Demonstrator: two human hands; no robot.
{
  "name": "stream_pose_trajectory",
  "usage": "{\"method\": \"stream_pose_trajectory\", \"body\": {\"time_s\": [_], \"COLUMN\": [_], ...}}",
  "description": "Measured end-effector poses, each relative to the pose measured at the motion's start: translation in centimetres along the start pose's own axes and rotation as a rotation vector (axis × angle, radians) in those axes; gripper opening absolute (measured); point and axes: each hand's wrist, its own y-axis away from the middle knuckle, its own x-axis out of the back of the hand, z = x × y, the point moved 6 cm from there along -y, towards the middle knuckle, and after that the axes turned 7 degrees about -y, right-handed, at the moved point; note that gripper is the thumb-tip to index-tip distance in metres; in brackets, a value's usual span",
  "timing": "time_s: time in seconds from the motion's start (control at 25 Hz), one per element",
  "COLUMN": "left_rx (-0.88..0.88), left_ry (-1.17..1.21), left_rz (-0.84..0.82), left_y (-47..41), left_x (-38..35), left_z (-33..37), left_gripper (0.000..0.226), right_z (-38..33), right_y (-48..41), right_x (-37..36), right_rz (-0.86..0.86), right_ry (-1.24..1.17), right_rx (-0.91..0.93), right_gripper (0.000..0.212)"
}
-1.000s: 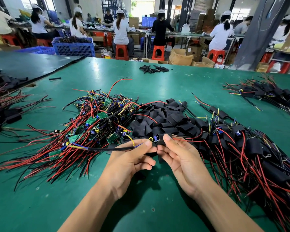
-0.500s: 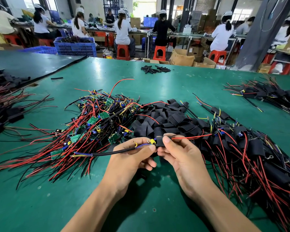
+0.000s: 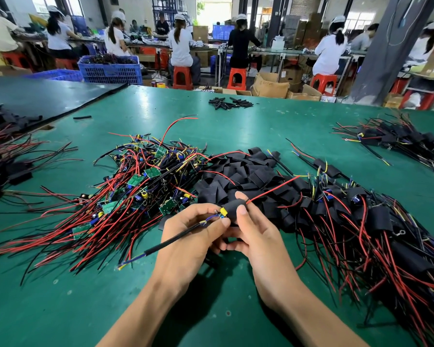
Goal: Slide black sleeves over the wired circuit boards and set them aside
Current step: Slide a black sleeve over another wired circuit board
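Both hands meet at table centre, just above the green table (image 3: 211, 316); left hand (image 3: 191, 236) pinches the wired circuit board (image 3: 222, 212) at its cable end, thumb and fingertips closed on it; right hand (image 3: 258, 234) grips a black sleeve (image 3: 234, 206) between thumb and forefinger, other fingers curled under; neither hand is free.

Board is mostly inside the sleeve; only a yellow part and some blue wiring show at the sleeve's left mouth; how deep the board sits cannot be told.

Long axis runs lower-left to upper-right: black cable (image 3: 171, 242) trails down-left past the left hand, red wire (image 3: 271, 191) exits the sleeve's right end and rises up-right; so the sleeve lies on the right-hand side and the board enters from the left.

Judged step: seating; the sleeve needs to travel left along that axis, or the board right, until the yellow part is covered.

Bare boards pile (image 3: 145, 181) lies left of the hands; loose sleeves heap (image 3: 243, 171) just behind them, touching the fingers' far side; sleeved pile (image 3: 376, 221) spreads right, nearer the right hand, so setting aside probably falls to that hand; tangling with the red wires there is a risk.
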Motion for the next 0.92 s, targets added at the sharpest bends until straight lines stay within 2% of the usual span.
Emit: {"method": "stream_pose_trajectory", "body": {"time_s": [0.16,0.28,0.4,0.6,0.76,0.92], "left_rx": [0.034,0.103,0.191,0.194,0.167,0.151], "left_ry": [0.047,0.191,0.256,0.184,0.155,0.141], "left_rz": [-0.001,-0.005,-0.014,-0.024,0.005,0.017], "left_y": [-0.1,-0.1,-0.2,-0.2,-0.1,0.0], "left_x": [0.0,-0.2,-0.2,0.0,0.1,0.1], "left_z": [-0.1,-0.4,-0.9,-0.9,-0.6,-0.6], "left_gripper": [0.013,0.028,0.031,0.018,0.019,0.011], "right_z": [-0.1,-0.5,-0.6,0.0,0.1,-0.1], "right_y": [-0.1,-0.2,-0.2,-0.1,-0.1,0.1], "right_x": [0.4,1.3,1.2,0.8,0.6,0.0], "right_rz": [0.027,0.079,0.081,0.051,0.034,0.011], "right_ry": [0.072,0.074,0.050,0.022,0.042,0.059], "right_rx": [0.004,0.003,-0.004,-0.028,-0.037,-0.036], "right_gripper": [0.030,0.028,0.029,0.029,0.031,0.031]}}
